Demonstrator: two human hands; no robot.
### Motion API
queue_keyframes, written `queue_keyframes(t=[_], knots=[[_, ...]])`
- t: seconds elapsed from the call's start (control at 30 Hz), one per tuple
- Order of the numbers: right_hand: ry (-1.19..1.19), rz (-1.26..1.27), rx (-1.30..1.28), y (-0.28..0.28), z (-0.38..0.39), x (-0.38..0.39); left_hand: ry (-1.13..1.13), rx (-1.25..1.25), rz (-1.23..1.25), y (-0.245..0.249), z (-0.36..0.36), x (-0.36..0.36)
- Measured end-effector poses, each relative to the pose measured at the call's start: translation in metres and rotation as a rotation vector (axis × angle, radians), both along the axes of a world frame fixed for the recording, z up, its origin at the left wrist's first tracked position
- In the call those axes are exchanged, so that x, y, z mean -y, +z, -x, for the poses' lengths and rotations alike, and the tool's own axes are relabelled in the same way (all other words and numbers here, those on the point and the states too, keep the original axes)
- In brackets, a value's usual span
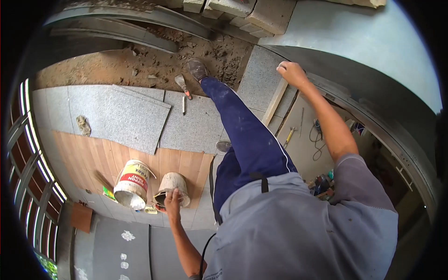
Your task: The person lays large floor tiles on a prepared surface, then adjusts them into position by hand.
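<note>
My left hand (172, 201) is at the mouth of a small, mortar-stained bucket (176, 182), its fingers closed over the rim. Beside it stands a larger white paint bucket (134, 178) with a red and yellow label and pale material inside. My right hand (292, 73) is closed above the grey speckled tiles near the doorway. A pale straight bar (275, 102) runs up to that hand and goes out of sight beneath it. Something whitish shows at the right fingertips, too small to name.
A putty knife (183, 87) and a marker-like stick (184, 105) lie by my leg. Loose speckled tile sheets (126, 114) cover part of the floor. Rubble and soil (140, 65) lie beyond. A yellow-handled hammer (290, 135) and a cable (317, 140) are beside the door track.
</note>
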State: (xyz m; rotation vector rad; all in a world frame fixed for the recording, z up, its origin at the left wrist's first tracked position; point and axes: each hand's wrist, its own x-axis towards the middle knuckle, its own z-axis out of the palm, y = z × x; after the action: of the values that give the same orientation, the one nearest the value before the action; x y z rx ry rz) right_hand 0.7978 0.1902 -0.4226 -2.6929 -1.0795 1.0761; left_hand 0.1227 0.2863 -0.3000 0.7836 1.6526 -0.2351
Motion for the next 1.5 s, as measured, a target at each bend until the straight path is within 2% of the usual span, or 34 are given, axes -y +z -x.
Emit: queue_keyframes(t=[0.17,0.3,0.4,0.57,0.67,0.77,0.87,0.97,1.1,1.3,1.37,1.43,1.5], knots=[[-0.032,0.036,0.016,-0.034,-0.039,-0.017,-0.083,0.024,-0.042,-0.034,-0.054,-0.066],[0.032,0.065,-0.007,-0.098,-0.039,-0.015,-0.191,0.045,-0.007,-0.048,-0.104,-0.107],[0.009,0.090,-0.058,-0.152,-0.028,-0.029,-0.219,0.072,-0.032,-0.079,-0.125,-0.133],[-0.031,0.217,-0.082,-0.280,-0.016,-0.051,-0.226,0.060,-0.021,-0.129,-0.152,-0.162],[-0.176,0.274,-0.054,-0.342,-0.010,-0.076,-0.239,0.041,0.015,-0.156,-0.157,-0.165],[-0.275,0.349,-0.094,-0.380,-0.013,-0.115,-0.285,0.011,0.050,-0.171,-0.159,-0.167],[-0.396,0.419,-0.196,-0.392,-0.018,-0.161,-0.273,0.005,0.085,-0.184,-0.155,-0.165],[-0.270,0.333,-0.005,-0.415,-0.010,-0.183,-0.276,-0.017,0.122,-0.201,-0.146,-0.164],[-0.267,0.350,0.029,-0.437,-0.003,-0.198,-0.276,-0.002,0.126,-0.216,-0.152,-0.173],[-0.190,0.418,0.093,-0.432,0.002,-0.204,-0.381,0.053,0.008,-0.230,-0.194,-0.218],[-0.164,0.358,0.090,-0.409,0.005,-0.211,-0.452,0.052,-0.142,-0.231,-0.209,-0.242],[-0.065,0.144,0.057,-0.353,0.012,-0.232,-0.482,0.052,-0.294,-0.224,-0.228,-0.274],[-0.009,-0.196,0.069,-0.320,0.023,-0.241,-0.421,0.070,-0.437,-0.214,-0.256,-0.311]])
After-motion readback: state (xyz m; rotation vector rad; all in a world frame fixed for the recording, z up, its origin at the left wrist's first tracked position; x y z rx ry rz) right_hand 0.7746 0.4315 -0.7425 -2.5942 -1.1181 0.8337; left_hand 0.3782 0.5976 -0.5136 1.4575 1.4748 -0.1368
